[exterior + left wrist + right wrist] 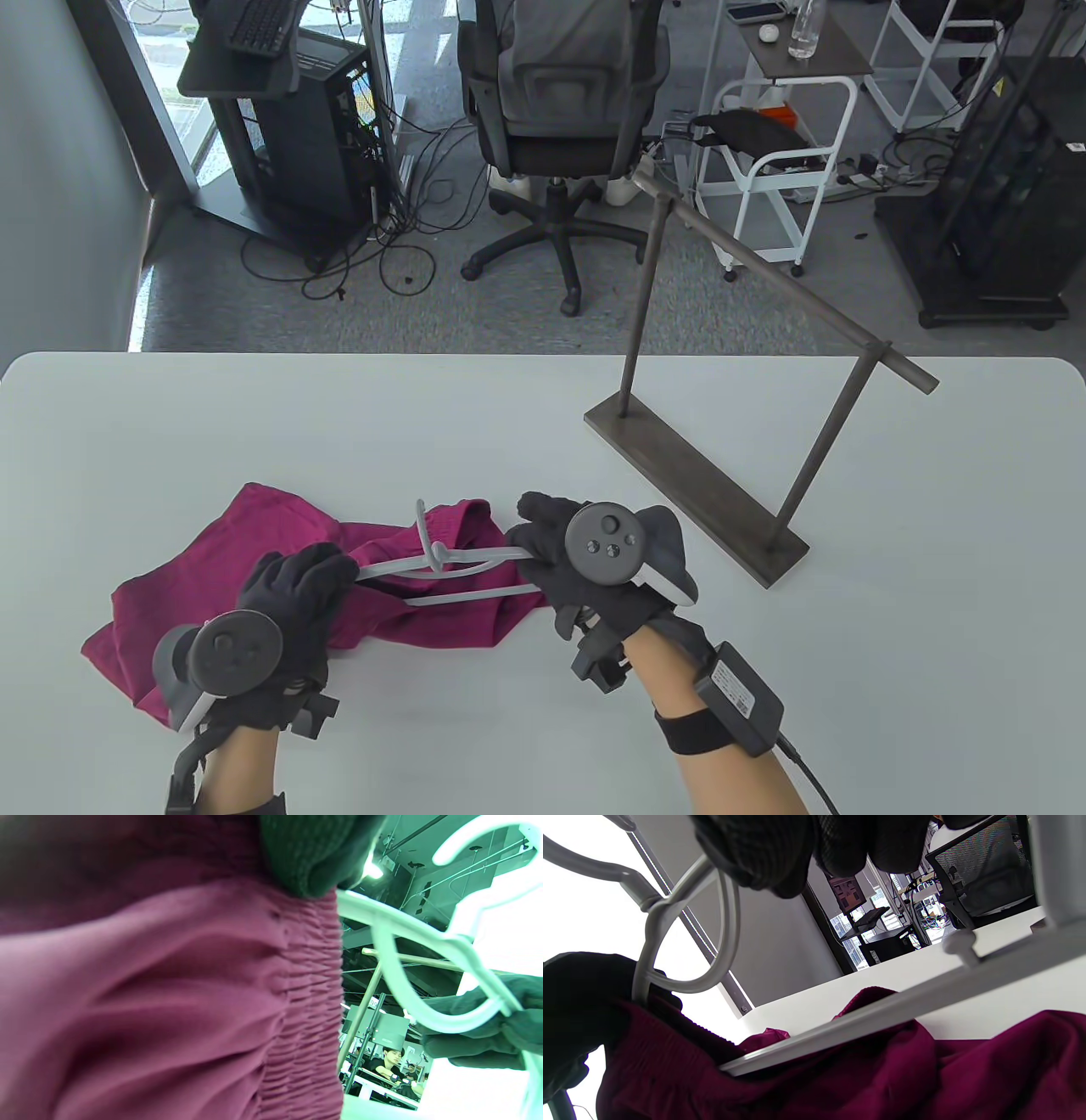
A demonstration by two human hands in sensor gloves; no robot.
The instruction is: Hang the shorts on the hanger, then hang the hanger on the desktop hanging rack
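Magenta shorts lie crumpled on the white table at the front left. A grey plastic hanger lies across them, its hook pointing away from me. My left hand grips the hanger's left end over the fabric. My right hand grips its right end. In the left wrist view the shorts' elastic waistband fills the frame beside the hanger. In the right wrist view the hanger's lower bar crosses above the shorts.
The dark metal desktop rack stands on the table to the right, its bar slanting up towards the far left. Beyond the table's far edge are an office chair, a computer stand and a white trolley.
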